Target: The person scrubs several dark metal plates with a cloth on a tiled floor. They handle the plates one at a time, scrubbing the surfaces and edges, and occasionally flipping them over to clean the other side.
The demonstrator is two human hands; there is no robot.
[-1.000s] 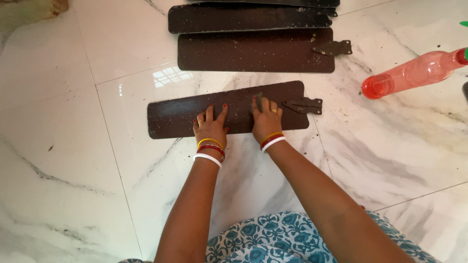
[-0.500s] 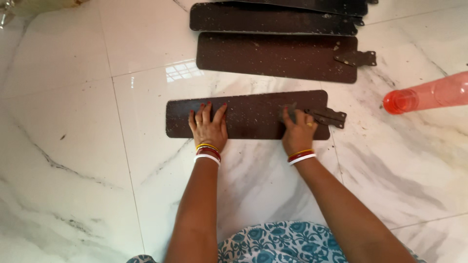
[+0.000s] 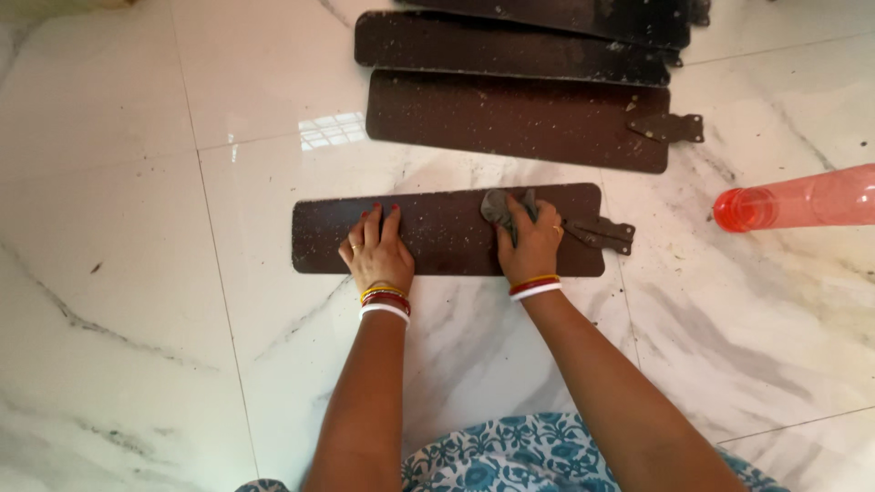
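Left hand (image 3: 375, 252) presses flat on the fan blade (image 3: 437, 232); right hand (image 3: 530, 244) clamps a grey rag (image 3: 497, 206) at three o'clock. Specks remain; three blades (image 3: 519, 118) at twelve o'clock look unwiped.

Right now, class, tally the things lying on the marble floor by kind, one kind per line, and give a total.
Brown fan blades: 4, one under the hands, three beyond
Grey cloth: 1
Pink plastic bottle: 1
Total: 6
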